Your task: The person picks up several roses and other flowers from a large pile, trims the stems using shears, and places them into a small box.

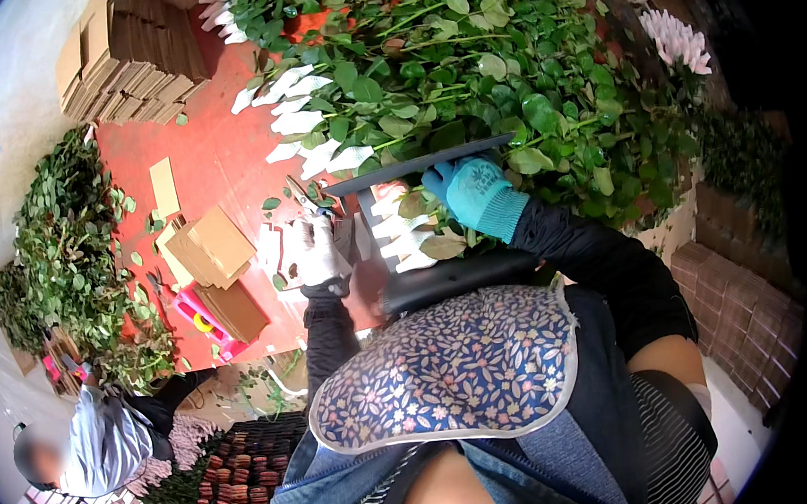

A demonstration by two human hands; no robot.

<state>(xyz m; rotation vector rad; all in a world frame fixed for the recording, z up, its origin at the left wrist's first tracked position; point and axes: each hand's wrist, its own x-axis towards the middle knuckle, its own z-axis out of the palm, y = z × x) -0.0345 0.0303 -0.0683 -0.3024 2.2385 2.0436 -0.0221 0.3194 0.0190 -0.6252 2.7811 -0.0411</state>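
Note:
My left hand (314,254), in a white glove, has curled fingers on the red worktable (204,125), beside scissors (302,196) and a white-and-red object (279,257); what it holds is unclear. My right hand (475,194), in a teal glove, is closed just below a long dark bar (415,156); what its fingers grip is hidden. Between my hands, several white-wrapped rose bundle ends (401,247) lie near a dark padded piece (453,281). Many leafy stems (532,81) with white wraps (298,118) cover the back and right of the table.
Cardboard stacks (123,65) stand at the back left; loose cardboard (213,243) and a pink tape dispenser (199,323) lie at the left. More foliage (50,213) is farther left. A co-worker (105,436) is at the lower left, near dark bundled items (241,473). Brown stacks (730,311) stand at the right.

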